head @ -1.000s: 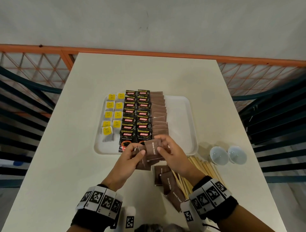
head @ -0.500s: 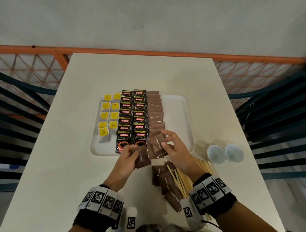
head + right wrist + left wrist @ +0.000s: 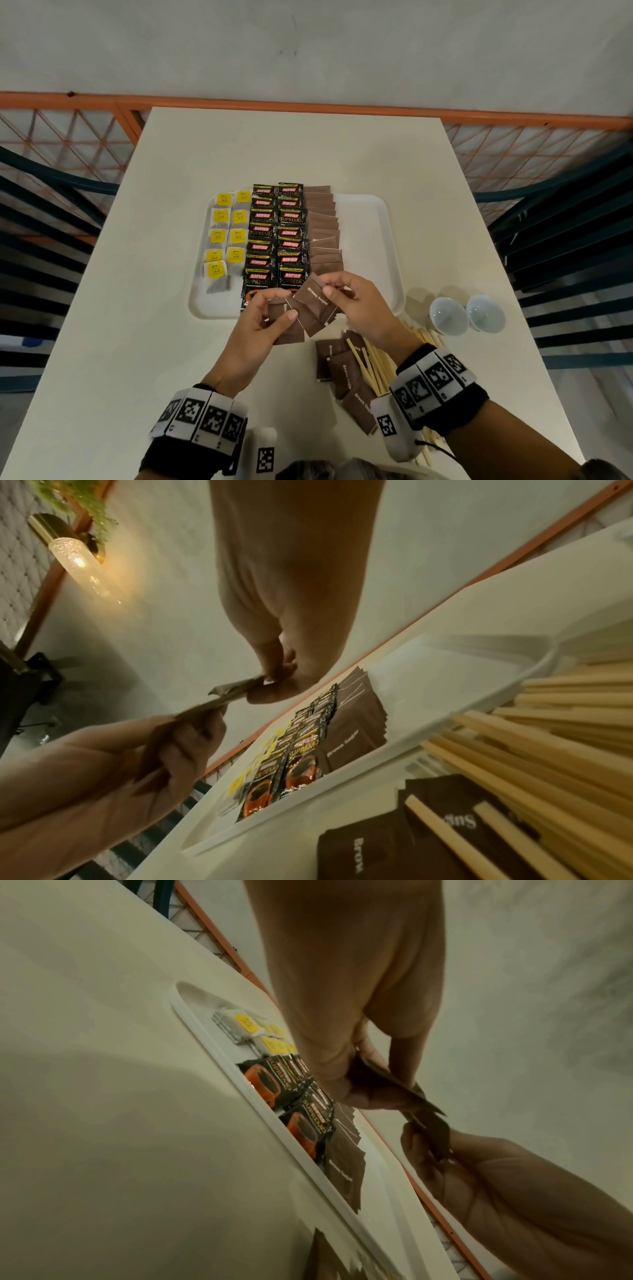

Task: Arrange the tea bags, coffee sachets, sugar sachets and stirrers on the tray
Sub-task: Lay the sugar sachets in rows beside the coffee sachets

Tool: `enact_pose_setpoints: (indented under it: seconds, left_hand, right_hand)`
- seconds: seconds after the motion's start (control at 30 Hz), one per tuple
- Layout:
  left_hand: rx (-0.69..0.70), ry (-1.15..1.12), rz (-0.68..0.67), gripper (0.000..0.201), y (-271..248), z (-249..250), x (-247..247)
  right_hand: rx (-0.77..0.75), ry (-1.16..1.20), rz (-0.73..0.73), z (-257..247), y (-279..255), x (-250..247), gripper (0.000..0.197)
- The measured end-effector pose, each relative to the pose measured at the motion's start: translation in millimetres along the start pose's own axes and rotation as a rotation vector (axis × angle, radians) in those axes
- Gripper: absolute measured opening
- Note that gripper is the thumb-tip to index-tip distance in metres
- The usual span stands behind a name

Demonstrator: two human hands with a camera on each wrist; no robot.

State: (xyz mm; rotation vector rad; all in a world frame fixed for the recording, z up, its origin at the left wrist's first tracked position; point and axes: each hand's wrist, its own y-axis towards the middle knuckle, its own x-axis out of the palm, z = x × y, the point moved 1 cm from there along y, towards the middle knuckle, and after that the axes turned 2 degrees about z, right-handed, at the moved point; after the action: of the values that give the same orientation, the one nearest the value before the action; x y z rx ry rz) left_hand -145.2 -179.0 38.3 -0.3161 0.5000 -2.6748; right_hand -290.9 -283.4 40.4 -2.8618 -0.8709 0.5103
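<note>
A fanned bunch of brown sugar sachets [image 3: 310, 310] is held above the near edge of the tray [image 3: 368, 219]. The top sachet is pinched between thumb and fingers of the right hand [image 3: 361, 306], while the lower ones are gripped by the curled fingers of the left hand [image 3: 263, 322]. At 12 o'clock from the hands, a column of sugar sachets [image 3: 323, 229] is laid on the tray, with two columns of coffee sachets [image 3: 274, 236] at its 9 o'clock side and yellow-tagged tea bags [image 3: 226, 236] farther toward 9 o'clock. At 5 o'clock from the hands, loose sugar sachets [image 3: 346, 373] are seen on the table [image 3: 102, 342], overlapped by wooden stirrers [image 3: 375, 366]. Two white cups [image 3: 466, 313] are placed at 3 o'clock, beside the tray.
</note>
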Motion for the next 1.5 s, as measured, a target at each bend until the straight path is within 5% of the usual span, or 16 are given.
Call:
enact_pose_setpoints:
  seconds: [0.17,0.27,0.37,0.57,0.93,1.27,1.5]
  left_hand:
    - [-0.015,0.077,-0.012,0.029,0,-1,-2]
    - [-0.007,0.072,0.045,0.029,0,-2,-11]
    - [-0.026,0.040,0.090,0.029,-2,-2,-24]
    - [-0.048,-0.017,0.154,0.028,-6,-2,-42]
    - [-0.054,0.015,0.138,0.028,-10,-7,-40]
    - [0.073,0.674,-0.259,0.038,21,6,4]
    - [-0.010,0.924,-0.477,0.066,40,15,17]
  right_hand:
    - [0.022,0.023,-0.065,-3,-1,2,0.019]
    - [0.107,0.094,0.081,0,14,-9,0.015]
    - [0.075,-0.128,0.170,8,27,-25,0.016]
    - [-0.043,-0.387,0.020,23,27,-13,0.017]
    - [-0.142,-0.474,-0.035,35,31,0,0.015]
    - [-0.067,-0.492,-0.114,35,24,-15,0.021]
    - [0.072,-0.288,-0.069,40,25,-40,0.029]
